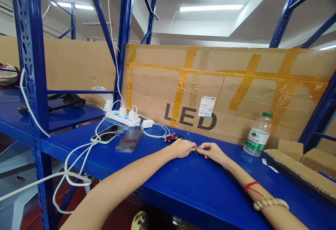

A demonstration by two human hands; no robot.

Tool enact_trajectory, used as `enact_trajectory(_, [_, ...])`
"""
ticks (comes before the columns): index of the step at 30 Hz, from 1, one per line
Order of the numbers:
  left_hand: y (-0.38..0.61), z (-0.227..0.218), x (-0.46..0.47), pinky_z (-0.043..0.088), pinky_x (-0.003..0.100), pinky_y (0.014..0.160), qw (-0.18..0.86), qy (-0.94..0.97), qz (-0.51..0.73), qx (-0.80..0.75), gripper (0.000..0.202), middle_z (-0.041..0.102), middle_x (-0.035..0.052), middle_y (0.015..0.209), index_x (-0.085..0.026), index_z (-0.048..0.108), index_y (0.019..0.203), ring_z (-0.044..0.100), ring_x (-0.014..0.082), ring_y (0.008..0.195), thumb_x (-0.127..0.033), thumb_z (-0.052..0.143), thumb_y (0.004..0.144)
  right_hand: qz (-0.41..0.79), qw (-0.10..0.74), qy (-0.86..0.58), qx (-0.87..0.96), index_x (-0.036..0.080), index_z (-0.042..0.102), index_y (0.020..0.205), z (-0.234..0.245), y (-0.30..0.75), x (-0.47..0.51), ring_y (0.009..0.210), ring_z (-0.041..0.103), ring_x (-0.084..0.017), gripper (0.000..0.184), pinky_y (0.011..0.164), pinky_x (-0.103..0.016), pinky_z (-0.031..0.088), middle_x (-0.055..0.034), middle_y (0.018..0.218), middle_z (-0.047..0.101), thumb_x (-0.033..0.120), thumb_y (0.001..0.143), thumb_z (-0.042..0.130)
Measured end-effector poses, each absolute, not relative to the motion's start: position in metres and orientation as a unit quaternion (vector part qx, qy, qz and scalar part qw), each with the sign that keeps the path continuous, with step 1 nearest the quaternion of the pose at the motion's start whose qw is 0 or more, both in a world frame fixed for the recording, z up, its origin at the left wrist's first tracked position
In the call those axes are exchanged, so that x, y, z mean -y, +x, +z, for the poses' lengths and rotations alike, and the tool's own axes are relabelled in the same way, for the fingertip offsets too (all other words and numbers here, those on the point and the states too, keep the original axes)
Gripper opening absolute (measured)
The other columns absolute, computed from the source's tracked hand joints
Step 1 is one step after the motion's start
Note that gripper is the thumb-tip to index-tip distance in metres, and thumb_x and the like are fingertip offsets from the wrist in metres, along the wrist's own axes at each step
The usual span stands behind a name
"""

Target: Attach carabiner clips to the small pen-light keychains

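My left hand (183,148) rests low over the blue shelf, fingers closed around a small red and silver piece (195,148) whose end pokes out at the fingertips. From the other side my right hand (214,152) pinches the tip of that same piece between thumb and forefinger. Most of it is hidden by the fingers, so its kind does not show. Just behind my left hand lies a little heap of shiny red, purple and silver pieces (172,137), too small to make out.
A white power strip (123,118) with chargers and loose cables (86,149) lies left, beside a phone (106,134) and a blurred-out item (128,138). At right stand a water bottle (258,135) and an open cardboard box (301,170). A large taped carton (223,93) backs the blue shelf (183,184).
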State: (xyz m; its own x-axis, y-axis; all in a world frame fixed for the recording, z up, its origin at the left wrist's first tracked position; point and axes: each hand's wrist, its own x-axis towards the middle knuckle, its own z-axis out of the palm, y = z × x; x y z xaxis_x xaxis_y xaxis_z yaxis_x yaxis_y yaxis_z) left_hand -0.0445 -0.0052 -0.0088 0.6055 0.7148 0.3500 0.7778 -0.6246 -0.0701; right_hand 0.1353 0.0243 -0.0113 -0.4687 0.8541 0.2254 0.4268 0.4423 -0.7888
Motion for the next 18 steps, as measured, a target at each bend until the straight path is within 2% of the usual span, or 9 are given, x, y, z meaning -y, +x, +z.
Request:
enact_trajectory(11, [-0.0450,-0.0088,0.0025,0.046,0.027,0.066,0.119,-0.895,-0.151,0.402,0.025,0.063,0.0045,0.100,-0.020,0.052,0.099,0.060,0.0199,0.090,-0.028,0.031,0.090,0.348,0.309,-0.403,0.788,0.012,0.063,0.067,-0.0124,0.1378,-0.0289,0.047,0.043,-0.006,0.041,0.048,-0.021,0.037,0.0003,0.061,0.056,0.052,0.056,0.066])
enact_trajectory(18, [-0.0446,-0.0076,0.0039,0.046,0.026,0.069,0.111,-0.893,-0.157,0.406,0.025,0.063,0.0043,0.099,-0.020,0.052,0.098,0.060,0.0186,0.091,-0.030,0.030,0.090,0.356,0.296,-0.388,0.797,0.013,0.061,0.063,-0.0141,0.1372,-0.0309,0.047,0.043,-0.006,0.048,0.048,-0.021,0.035,0.0008,0.058,0.055,0.060,0.054,0.064])
